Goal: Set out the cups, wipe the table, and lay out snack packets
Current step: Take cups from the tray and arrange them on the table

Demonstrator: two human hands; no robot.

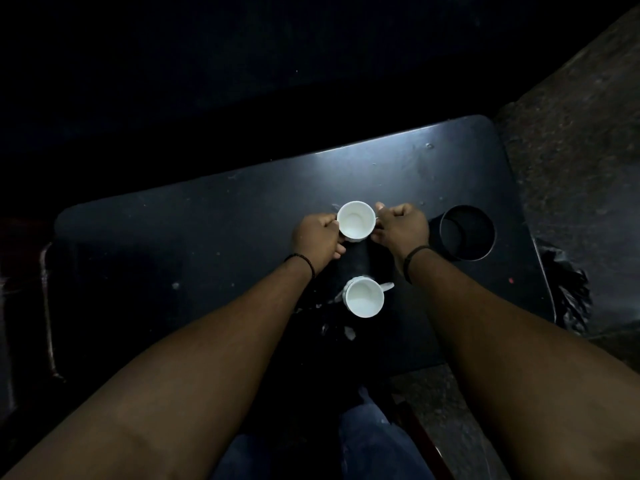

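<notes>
Two empty white cups stand on a small dark table. The far cup sits upright near the middle, and both hands hold it. My left hand wraps its left side. My right hand pinches its right side, where the handle is hidden by the fingers. The near cup stands alone closer to me, its handle pointing right, and no hand touches it. No cloth or snack packets are in view.
A round cup-holder hole is cut into the table's right side. Pale smudges and wet spots mark the tabletop near the front cup. A rough stone floor lies to the right. The surroundings are very dark.
</notes>
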